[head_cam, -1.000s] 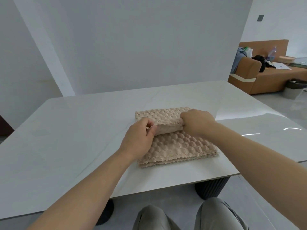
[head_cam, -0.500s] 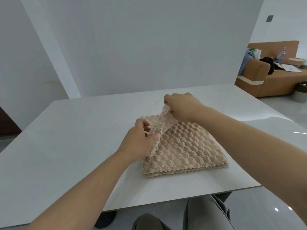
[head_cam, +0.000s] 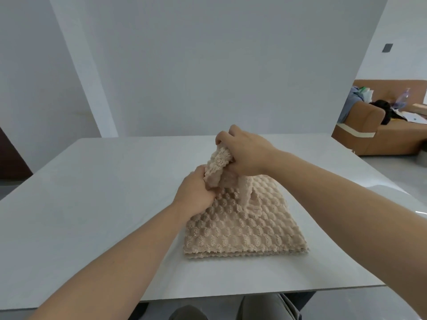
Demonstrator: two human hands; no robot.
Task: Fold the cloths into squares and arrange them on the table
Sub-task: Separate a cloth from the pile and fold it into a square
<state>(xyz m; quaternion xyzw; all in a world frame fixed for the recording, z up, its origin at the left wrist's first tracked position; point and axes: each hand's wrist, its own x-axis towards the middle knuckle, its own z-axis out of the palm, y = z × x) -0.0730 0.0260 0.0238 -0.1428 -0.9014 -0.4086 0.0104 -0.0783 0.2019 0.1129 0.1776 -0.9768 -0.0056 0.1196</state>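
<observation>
A beige cloth (head_cam: 245, 229) with a plush, bubble-like weave lies on the right half of the surface (head_cam: 92, 204), closer to the near edge than to the far one. Its near part rests flat in a rough square, and the near edge shows several stacked layers with small scalloped bumps. The far part is pulled up off the surface into a bunched, rumpled peak, and a smoother strip of the underside shows just below that peak.

The left hand (head_cam: 196, 195) has its fingers curled into the cloth at the left foot of the raised part, gripping a fold there. The right hand (head_cam: 247, 153) is higher and farther away, clamped around the top of the bunched fold, its knuckles turned upward. The two hands are close together, with only the gathered fabric between them.

The surface is a pale, smooth, glossy slab with faint marbling. A plain white panel (head_cam: 208, 65) stands upright behind it. At the far right is a tan sofa (head_cam: 379, 139) with a cream stripe on its arm and loose items piled on the seat. Grey trousers (head_cam: 265, 306) show below the near edge.
</observation>
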